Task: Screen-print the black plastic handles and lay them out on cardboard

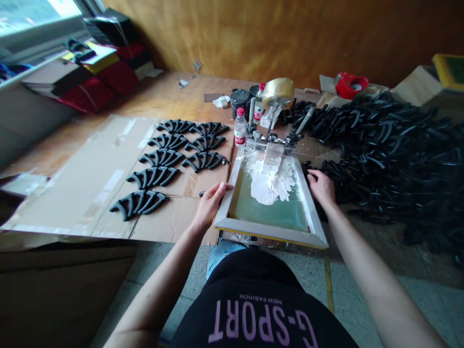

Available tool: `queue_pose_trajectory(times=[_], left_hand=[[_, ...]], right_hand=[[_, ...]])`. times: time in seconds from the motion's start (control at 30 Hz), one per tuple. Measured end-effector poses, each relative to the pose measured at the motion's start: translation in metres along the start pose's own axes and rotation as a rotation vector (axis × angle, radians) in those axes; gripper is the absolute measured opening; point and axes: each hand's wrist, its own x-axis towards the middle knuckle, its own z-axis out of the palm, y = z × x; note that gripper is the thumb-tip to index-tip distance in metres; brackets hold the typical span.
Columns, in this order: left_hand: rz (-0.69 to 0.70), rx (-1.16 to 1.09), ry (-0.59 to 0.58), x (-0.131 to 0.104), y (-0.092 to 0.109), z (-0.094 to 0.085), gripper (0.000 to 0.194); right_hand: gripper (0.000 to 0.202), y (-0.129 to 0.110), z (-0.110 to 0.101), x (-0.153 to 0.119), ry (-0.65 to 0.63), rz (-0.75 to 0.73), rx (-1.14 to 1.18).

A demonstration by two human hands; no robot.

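My left hand (211, 203) is closed beside the left edge of a metal-framed screen (270, 232), with the dark end of a black piece (202, 194) sticking out from it. To the right of the frame, my right hand (322, 187) has its fingers curled at the near edge of a pile of black curved pieces (377, 145); what its fingertips hold is hard to make out. White paste (268, 186) lies on the screen's green mesh, under a pale flat blade (272, 157). A clamp (270, 140) stands at the screen's far edge.
Black curved pieces (139, 203) lie in rows on cardboard (83, 179) at left. Two bottles, one nearer (239, 128), a dark jar (239, 99) and a tape roll (278, 92) stand behind the screen. A red tape dispenser (351, 85) is at back right, stacked boxes (87, 92) at back left.
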Motion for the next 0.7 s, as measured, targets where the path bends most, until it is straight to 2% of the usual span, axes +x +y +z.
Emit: queue_pose_trajectory(times=[0.1,0.17,0.23,0.3,0.4,0.5,0.57,0.63,0.7], left_hand=[[-0.109,0.004,-0.009,-0.002,-0.04,0.002,0.06],[-0.144,0.026,0.018,0.0,-0.062,0.005,0.07],[-0.157,0.072,0.039,0.005,-0.08,0.007,0.07],[-0.164,0.114,0.038,0.009,-0.092,0.007,0.067],[-0.182,0.14,0.011,0.012,-0.104,0.004,0.065],[-0.19,0.144,-0.029,0.014,-0.112,0.001,0.067],[-0.185,0.151,-0.032,0.014,-0.114,0.0,0.068],[-0.181,0.158,-0.012,0.014,-0.114,0.001,0.067],[-0.179,0.153,0.01,0.013,-0.112,0.001,0.066]], right_hand=[[0.049,-0.029,0.006,0.024,0.083,-0.079,-0.076],[0.062,-0.06,0.02,0.035,0.024,-0.193,-0.162],[0.05,-0.086,0.035,0.037,-0.127,-0.241,-0.234],[0.028,-0.099,0.046,0.027,-0.276,-0.243,-0.281],[0.012,-0.096,0.047,-0.005,-0.369,-0.374,-0.313],[0.02,-0.083,0.034,-0.032,-0.454,-0.663,-0.221],[0.022,-0.078,0.027,-0.036,-0.532,-0.78,-0.136],[0.02,-0.077,0.026,-0.034,-0.527,-0.771,-0.103],[0.019,-0.077,0.032,-0.034,-0.422,-0.707,-0.12]])
